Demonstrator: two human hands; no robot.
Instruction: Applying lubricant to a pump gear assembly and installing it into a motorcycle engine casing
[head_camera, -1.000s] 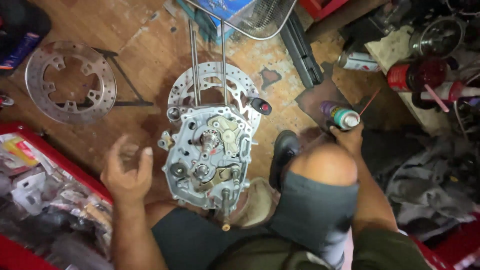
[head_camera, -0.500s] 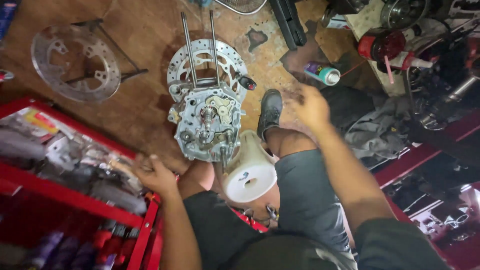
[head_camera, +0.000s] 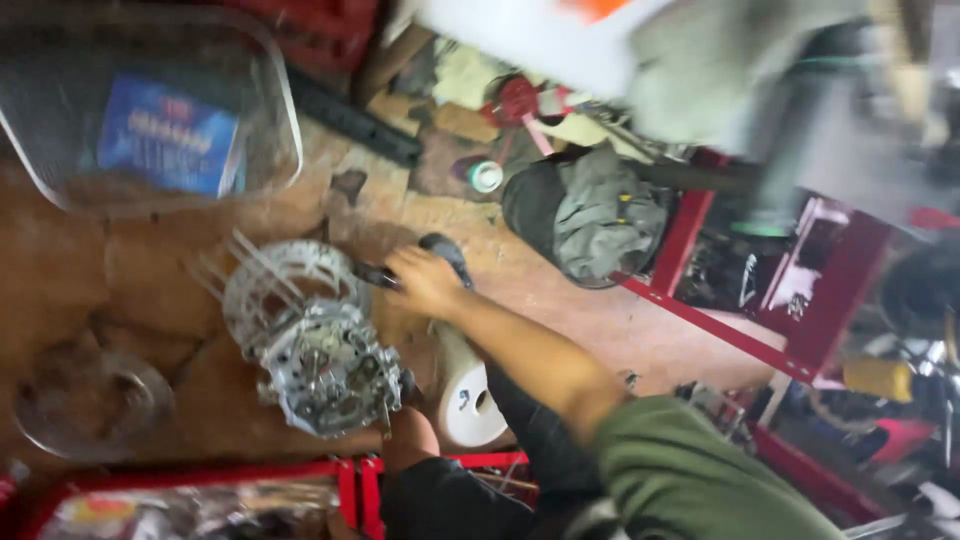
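Right hand (head_camera: 425, 282) closed around a small dark thing (head_camera: 375, 276), too blurry to name, low over the brown floor (head_camera: 600, 320). Just left of it, a round metal disc (head_camera: 285, 290) and a silver engine part (head_camera: 330, 370). Near the arm, a white paper roll (head_camera: 470, 395). Farther off, a small spray can (head_camera: 483, 175). Left hand out of sight.

Right hand (head_camera: 425, 282) grips dark tool (head_camera: 375, 275) — beside engine case (head_camera: 325, 370).
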